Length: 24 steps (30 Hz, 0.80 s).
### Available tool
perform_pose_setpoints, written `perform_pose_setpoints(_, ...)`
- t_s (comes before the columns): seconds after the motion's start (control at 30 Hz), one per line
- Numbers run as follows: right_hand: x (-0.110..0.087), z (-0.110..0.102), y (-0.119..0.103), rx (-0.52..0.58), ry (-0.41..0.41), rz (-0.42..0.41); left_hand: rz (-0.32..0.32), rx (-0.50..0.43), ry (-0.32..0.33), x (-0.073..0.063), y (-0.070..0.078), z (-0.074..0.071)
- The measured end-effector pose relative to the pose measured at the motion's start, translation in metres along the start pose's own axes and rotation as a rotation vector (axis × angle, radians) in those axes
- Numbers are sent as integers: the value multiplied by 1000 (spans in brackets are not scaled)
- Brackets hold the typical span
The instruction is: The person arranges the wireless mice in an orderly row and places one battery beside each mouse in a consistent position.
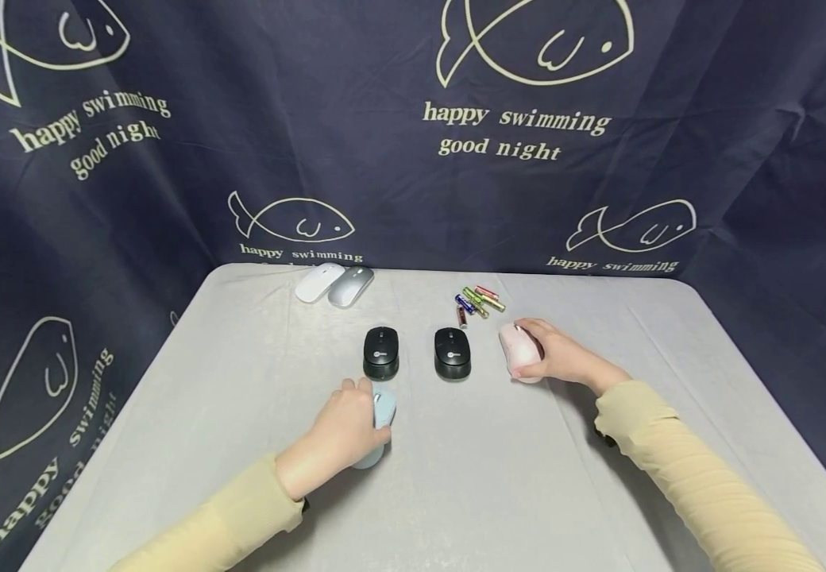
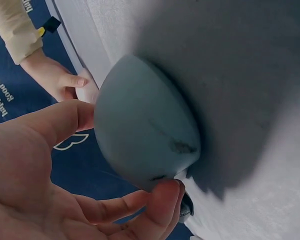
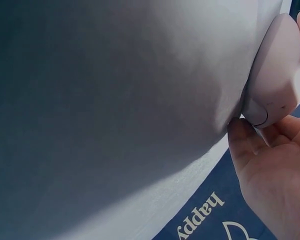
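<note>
My left hand grips a light blue computer mouse by its sides, low over the near middle of the table. In the left wrist view the thumb lies on one side of the blue mouse and fingertips on the other; dark smudges mark its shell. Farther right, my right hand holds a pale pink computer mouse between thumb and fingers. The right wrist view has the pink mouse at the tabletop, with fingertips along its side and end.
Two black mice, one left and one right, stand between the hands. Behind them lie several batteries. A white mouse and a grey mouse sit side by side near the back edge. Dark blue fabric surrounds the table.
</note>
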State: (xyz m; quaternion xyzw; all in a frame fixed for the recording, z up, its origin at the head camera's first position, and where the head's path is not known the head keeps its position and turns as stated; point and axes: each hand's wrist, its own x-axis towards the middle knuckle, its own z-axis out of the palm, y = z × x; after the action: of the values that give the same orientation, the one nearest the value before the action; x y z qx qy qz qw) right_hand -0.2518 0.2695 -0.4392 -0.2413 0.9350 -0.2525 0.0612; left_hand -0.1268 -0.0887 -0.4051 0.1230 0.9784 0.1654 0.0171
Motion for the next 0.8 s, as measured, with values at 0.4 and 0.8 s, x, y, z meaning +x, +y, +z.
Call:
perform_pose_setpoints(0.4, 0, -1, 0, -11, 7, -1, 34, 65, -46, 3, -4, -3)
perform_pose_setpoints(0.8, -1, -1, -2, 1, 3, -1, 493, 91, -261, 6, -35, -15)
